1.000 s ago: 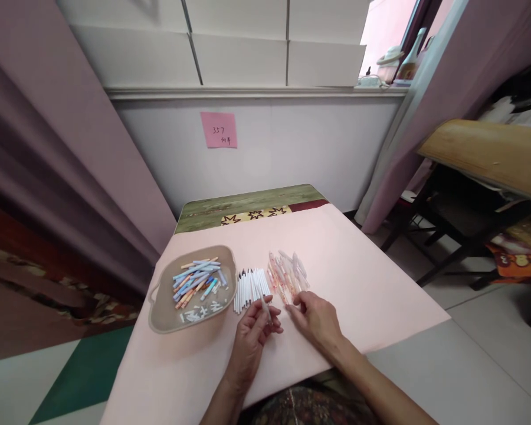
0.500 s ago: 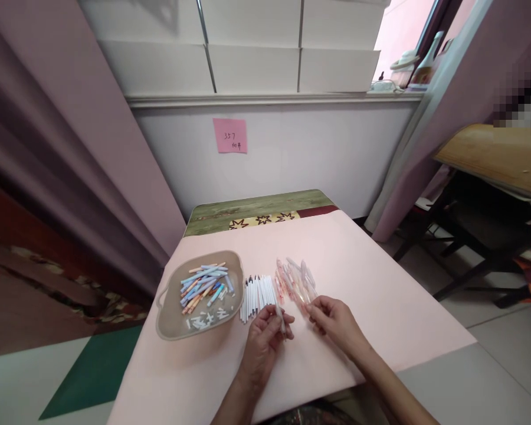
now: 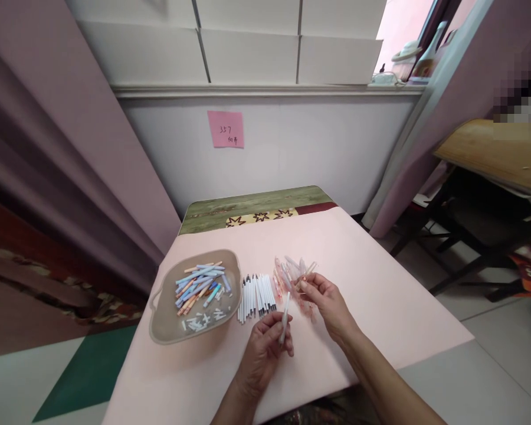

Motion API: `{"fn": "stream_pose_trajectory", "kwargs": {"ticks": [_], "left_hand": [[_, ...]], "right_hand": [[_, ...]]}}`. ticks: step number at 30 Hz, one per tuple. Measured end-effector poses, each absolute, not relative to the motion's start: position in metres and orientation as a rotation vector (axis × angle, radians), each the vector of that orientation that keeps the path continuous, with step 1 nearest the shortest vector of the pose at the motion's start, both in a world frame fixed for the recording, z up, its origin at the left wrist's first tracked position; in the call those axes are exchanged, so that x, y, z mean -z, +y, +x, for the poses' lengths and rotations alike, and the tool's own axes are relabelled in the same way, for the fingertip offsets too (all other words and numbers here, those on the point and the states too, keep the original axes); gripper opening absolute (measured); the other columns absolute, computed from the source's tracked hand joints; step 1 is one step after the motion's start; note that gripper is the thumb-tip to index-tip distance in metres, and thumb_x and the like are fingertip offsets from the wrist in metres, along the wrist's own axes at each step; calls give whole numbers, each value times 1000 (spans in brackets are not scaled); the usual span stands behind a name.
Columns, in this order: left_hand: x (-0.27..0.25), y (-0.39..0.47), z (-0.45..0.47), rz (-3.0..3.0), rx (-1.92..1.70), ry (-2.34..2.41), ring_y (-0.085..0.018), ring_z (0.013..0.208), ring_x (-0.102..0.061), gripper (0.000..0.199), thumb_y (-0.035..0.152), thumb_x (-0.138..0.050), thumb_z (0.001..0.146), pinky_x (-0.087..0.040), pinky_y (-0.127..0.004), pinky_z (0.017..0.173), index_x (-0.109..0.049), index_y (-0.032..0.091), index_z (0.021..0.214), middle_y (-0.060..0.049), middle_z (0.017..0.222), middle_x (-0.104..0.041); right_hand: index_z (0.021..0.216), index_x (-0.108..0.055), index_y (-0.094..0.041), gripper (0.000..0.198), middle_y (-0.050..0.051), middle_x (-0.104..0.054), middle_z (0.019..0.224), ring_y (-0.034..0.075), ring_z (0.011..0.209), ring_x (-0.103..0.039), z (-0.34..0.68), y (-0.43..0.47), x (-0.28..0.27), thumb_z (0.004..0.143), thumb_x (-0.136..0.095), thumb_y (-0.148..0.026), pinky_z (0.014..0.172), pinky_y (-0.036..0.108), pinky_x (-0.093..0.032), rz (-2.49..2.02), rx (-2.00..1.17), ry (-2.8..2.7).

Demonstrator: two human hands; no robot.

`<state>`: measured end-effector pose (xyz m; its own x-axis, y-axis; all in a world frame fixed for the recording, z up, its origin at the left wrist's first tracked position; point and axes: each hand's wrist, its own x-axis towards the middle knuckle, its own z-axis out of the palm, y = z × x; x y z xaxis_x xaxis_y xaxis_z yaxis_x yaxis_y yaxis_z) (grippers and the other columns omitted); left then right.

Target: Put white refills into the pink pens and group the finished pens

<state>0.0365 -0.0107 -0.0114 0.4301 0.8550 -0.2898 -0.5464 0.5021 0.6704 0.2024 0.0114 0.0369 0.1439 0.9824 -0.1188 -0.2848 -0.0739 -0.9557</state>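
While the left hand (image 3: 264, 347) pinches a white tube (image 3: 286, 310) toward the table's (image 3: 358, 260) near edge, the right hand (image 3: 330, 301), nearly closed, meets clear barrels (image 3: 287, 274), grip unclear; white rods (image 3: 256, 295) separate them from a left-edge basket (image 3: 164, 317).

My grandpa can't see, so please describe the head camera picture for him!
The left hand holds a pale tube above a pink table; the right hand is at clear tubes. Left of these lie white sticks, then a tray of colourful sticks.

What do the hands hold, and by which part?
Left hand: a whitish tube, by its lower part. Right hand, at the clear barrels: hold unclear.
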Motion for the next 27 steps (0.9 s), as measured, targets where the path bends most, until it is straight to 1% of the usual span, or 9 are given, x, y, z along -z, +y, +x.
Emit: {"fn": "stream_pose_trajectory", "kwargs": {"ticks": [3,8,12,15,19,27], "left_hand": [[11,-10,37,527,-914,678,-9,50,-55,23,26,-74,71,-45,-22,48,-69,12,88,-2,64,-60],[12,-9,37,530,-904,692,-8,49,-53,25,27,-74,69,-44,-21,48,-69,11,87,-2,63,-60],[12,-10,37,521,-910,691,-8,49,-53,25,27,-75,69,-43,-21,47,-69,10,88,-2,63,-60],[12,-10,36,518,-909,687,-8,49,-53,24,26,-74,70,-42,-21,47,-69,11,88,-2,65,-60],[14,-10,36,534,-910,678,-8,49,-53,22,25,-73,71,-41,-21,47,-68,11,88,-2,64,-60],[15,-12,35,540,-901,661,-9,49,-53,20,24,-72,73,-41,-21,47,-69,10,87,-2,64,-60]], "right_hand": [[85,-63,-17,33,2,-65,78,14,71,-58,201,13,-37,72,-72,-46,68,26,-45,-1133,-1220,-865],[102,-66,-17,43,2,-66,78,14,70,-56,198,8,-31,72,-73,-47,66,26,-43,-1117,-1300,-826],[97,-68,-17,37,1,-66,78,13,71,-55,194,6,-28,73,-73,-45,68,25,-42,-1100,-1333,-824],[97,-68,-18,37,2,-66,80,13,72,-56,194,7,-28,72,-73,-44,68,25,-43,-1086,-1314,-787],[97,-67,-17,37,2,-65,78,14,70,-55,194,8,-29,73,-73,-44,65,25,-42,-1082,-1294,-804],[95,-68,-17,31,1,-62,75,12,68,-52,191,5,-25,75,-71,-41,66,25,-42,-1102,-1289,-875]]}}
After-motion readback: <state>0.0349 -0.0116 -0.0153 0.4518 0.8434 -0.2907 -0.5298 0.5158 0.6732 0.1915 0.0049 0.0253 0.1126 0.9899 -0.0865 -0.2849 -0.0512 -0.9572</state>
